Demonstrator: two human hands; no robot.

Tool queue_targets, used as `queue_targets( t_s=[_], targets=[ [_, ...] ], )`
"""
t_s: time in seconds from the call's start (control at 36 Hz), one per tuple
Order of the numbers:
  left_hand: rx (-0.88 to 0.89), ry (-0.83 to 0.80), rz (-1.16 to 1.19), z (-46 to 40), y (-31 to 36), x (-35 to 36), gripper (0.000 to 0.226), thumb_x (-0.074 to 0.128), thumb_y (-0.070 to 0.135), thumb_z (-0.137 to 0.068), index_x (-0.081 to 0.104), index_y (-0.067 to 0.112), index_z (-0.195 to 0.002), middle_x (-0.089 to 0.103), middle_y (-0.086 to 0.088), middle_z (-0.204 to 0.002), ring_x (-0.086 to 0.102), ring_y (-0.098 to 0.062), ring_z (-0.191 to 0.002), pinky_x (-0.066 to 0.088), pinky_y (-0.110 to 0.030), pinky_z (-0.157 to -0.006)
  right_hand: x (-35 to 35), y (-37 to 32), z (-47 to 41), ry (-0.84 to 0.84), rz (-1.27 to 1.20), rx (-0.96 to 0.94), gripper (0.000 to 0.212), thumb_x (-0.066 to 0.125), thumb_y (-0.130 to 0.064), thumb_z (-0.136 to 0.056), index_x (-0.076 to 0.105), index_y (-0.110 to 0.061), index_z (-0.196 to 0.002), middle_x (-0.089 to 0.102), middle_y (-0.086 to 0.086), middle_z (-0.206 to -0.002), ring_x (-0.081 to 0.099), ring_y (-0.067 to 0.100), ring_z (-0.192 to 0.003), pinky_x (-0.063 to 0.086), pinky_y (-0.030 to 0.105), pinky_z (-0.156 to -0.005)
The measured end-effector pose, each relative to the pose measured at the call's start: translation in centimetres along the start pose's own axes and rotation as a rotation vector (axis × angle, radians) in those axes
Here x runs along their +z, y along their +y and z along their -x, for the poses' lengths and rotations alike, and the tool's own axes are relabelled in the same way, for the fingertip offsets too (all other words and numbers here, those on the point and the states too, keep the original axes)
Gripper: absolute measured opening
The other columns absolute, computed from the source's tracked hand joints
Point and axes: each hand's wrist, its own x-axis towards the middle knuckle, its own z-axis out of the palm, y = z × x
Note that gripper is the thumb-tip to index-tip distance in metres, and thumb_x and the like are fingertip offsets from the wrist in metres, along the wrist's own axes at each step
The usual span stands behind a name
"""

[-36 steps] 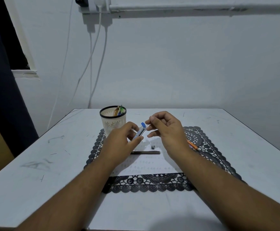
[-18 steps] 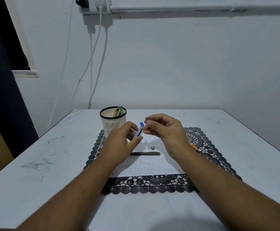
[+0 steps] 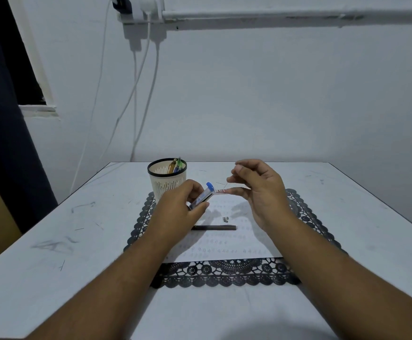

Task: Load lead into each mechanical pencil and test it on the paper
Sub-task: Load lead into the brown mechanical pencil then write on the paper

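home desk [image 3: 52, 241], pen holder [image 3: 167, 184], chargers [image 3: 148, 1]

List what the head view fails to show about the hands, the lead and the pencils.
- Lead: whether the right hand pinches any; too thin to see.
- Lead tube: its lower end, hidden by the left hand.
- Pencils in the cup: only tips show above the rim.
- Scribbles on the paper: too small to read.
- Small grey piece: too small to identify.

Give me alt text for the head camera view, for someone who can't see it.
A person's left hand holds a blue-capped lead tube above a paper on a black lace mat, while the right hand seems to pinch a thin lead beside the tube's cap. A dark pencil lies on the paper, and a cup of pens stands behind.
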Motion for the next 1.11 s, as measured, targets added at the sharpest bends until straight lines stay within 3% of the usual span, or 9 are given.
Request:
queue_targets(
  t_s=[0.11, 0.25, 0.31, 0.47, 0.78, 0.94, 1.06, 1.11],
  targets=[
    [-0.046, 0.021, 0.105, 0.0, 0.2, 0.1, 0.032, 0.079, 0.028, -0.090, 0.061, 0.035, -0.116, 0.072, 0.016, -0.087, 0.067, 0.006, -0.084, 0.053, -0.013, -0.068, -0.5, -0.3, -0.5, 0.058, -0.063, 0.046, 0.006, 0.066, -0.003, -0.099, 0.069, -0.007, -0.101, 0.067, 0.007, -0.085, 0.073, 0.024, -0.076, 0.061, 0.032, -0.056],
    [-0.166, 0.002, 0.529, -0.1, 0.9, 0.4, 0.041, 0.077, 0.016, -0.093, 0.059, 0.028, -0.127, 0.076, -0.006, -0.086, 0.075, -0.026, -0.080, 0.061, -0.030, -0.065, -0.9, 0.1, -0.7, 0.094, -0.089, 0.121, 0.004, 0.065, -0.005, -0.100, 0.068, -0.008, -0.102, 0.064, 0.008, -0.088, 0.074, 0.027, -0.073, 0.060, 0.032, -0.053],
    [-0.210, -0.016, 0.661, -0.2, 1.1, 0.3, 0.040, 0.075, 0.010, -0.094, 0.059, 0.027, -0.126, 0.077, -0.012, -0.089, 0.075, -0.032, -0.084, 0.063, -0.036, -0.065, -0.9, 0.3, -0.8, 0.098, -0.094, 0.151, 0.003, 0.065, -0.006, -0.101, 0.067, -0.008, -0.101, 0.062, 0.010, -0.090, 0.074, 0.028, -0.070, 0.061, 0.033, -0.053],
    [-0.283, -0.067, 0.865, -0.4, 1.3, 0.0, 0.037, 0.066, 0.003, -0.097, 0.056, 0.017, -0.130, 0.077, -0.018, -0.103, 0.075, -0.033, -0.089, 0.061, -0.032, -0.059, -0.9, 0.7, -1.0, 0.083, -0.096, 0.208, 0.003, 0.063, -0.005, -0.102, 0.066, -0.006, -0.102, 0.059, 0.013, -0.091, 0.070, 0.026, -0.065, 0.063, 0.033, -0.059],
    [-0.297, -0.159, 0.931, -0.6, 0.9, 0.1, 0.033, 0.062, 0.002, -0.099, 0.054, 0.017, -0.128, 0.076, -0.018, -0.104, 0.074, -0.034, -0.087, 0.057, -0.032, -0.057, -1.5, 0.9, -1.2, 0.064, -0.070, 0.239, 0.012, 0.064, 0.002, -0.099, 0.070, 0.000, -0.108, 0.065, 0.013, -0.087, 0.071, 0.027, -0.070, 0.064, 0.035, -0.065],
    [-0.272, -0.127, 0.767, -1.2, 0.6, 0.2, 0.030, 0.065, 0.005, -0.099, 0.059, 0.020, -0.124, 0.075, -0.015, -0.098, 0.076, -0.030, -0.085, 0.058, -0.034, -0.058, -1.7, 0.7, -1.4, 0.063, -0.055, 0.246, 0.007, 0.064, 0.003, -0.099, 0.069, 0.001, -0.102, 0.066, 0.014, -0.087, 0.071, 0.027, -0.073, 0.065, 0.035, -0.068],
    [-0.114, -0.155, 0.225, -2.4, -0.4, 1.0, 0.026, 0.067, 0.020, -0.100, 0.063, 0.033, -0.122, 0.072, 0.005, -0.093, 0.073, -0.012, -0.082, 0.061, -0.037, -0.065, -2.1, 0.7, -1.7, 0.078, -0.021, 0.234, 0.004, 0.067, 0.003, -0.097, 0.068, -0.001, -0.096, 0.065, 0.014, -0.086, 0.071, 0.027, -0.075, 0.065, 0.036, -0.070],
    [-0.030, -0.193, -0.078, -3.3, -0.6, 1.6, 0.024, 0.065, 0.026, -0.101, 0.064, 0.035, -0.123, 0.072, 0.012, -0.101, 0.069, -0.007, -0.085, 0.060, -0.035, -0.074, -2.4, 0.7, -2.0, 0.085, 0.020, 0.222, 0.004, 0.068, 0.002, -0.096, 0.068, -0.002, -0.094, 0.065, 0.014, -0.086, 0.071, 0.027, -0.077, 0.065, 0.039, -0.073]
  ],
)
